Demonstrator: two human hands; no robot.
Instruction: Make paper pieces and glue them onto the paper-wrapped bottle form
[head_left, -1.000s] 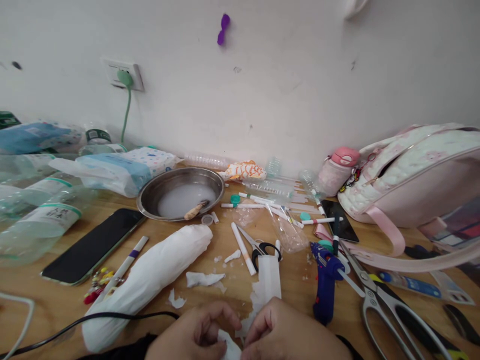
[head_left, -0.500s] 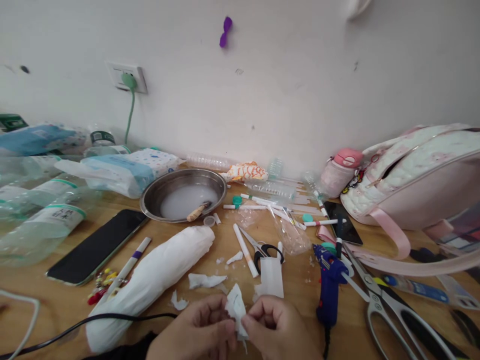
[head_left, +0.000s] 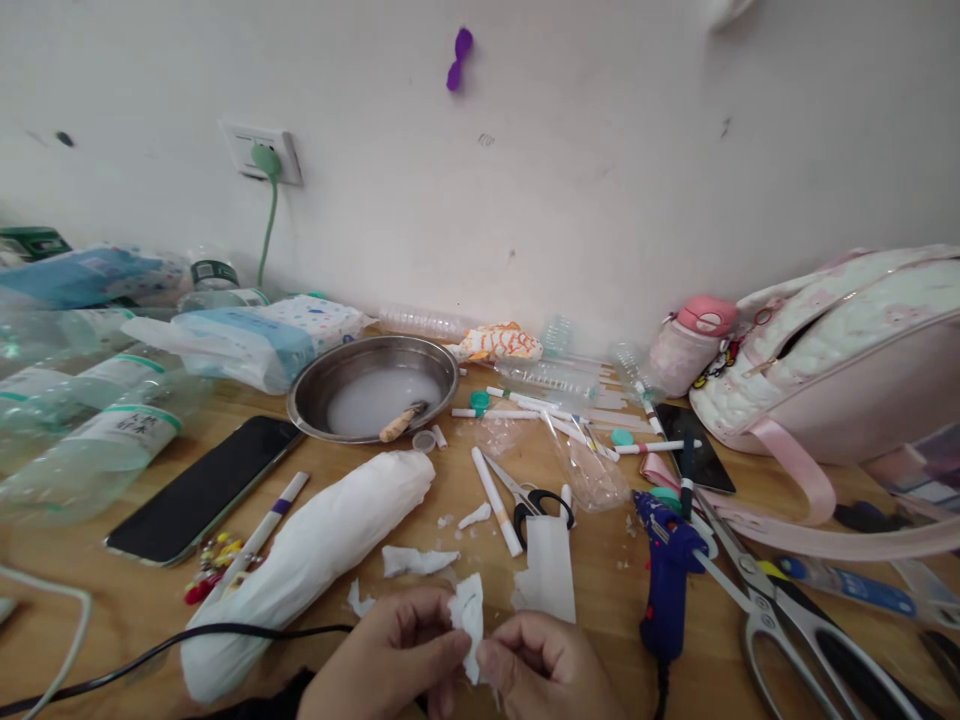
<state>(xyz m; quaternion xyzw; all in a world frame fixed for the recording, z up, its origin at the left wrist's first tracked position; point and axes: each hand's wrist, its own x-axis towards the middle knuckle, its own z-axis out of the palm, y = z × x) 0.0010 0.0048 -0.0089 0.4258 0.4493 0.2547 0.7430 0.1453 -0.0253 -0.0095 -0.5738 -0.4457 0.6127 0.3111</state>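
My left hand (head_left: 390, 660) and my right hand (head_left: 544, 670) meet at the bottom edge of the view, both pinching a small torn scrap of white tissue (head_left: 469, 625) held upright between the fingertips. Just beyond the hands lie more torn tissue bits (head_left: 416, 560) and a flat white strip of tissue (head_left: 549, 570) on the wooden table (head_left: 135, 600). A long bundle wrapped in white tissue (head_left: 315, 560) lies to the left of my hands.
A steel bowl (head_left: 375, 385) holds milky liquid and a brush. A black phone (head_left: 202, 490), plastic bottles (head_left: 90, 450), small scissors (head_left: 532, 500), a blue glue gun (head_left: 667, 570), large scissors (head_left: 787, 620), pens and a pink bag (head_left: 840, 350) crowd the table. A black cable (head_left: 150, 655) runs left.
My hands have lifted the tissue scrap from below the frame edge into view, and the flat strip now lies free on the table. The view shifted slightly left.
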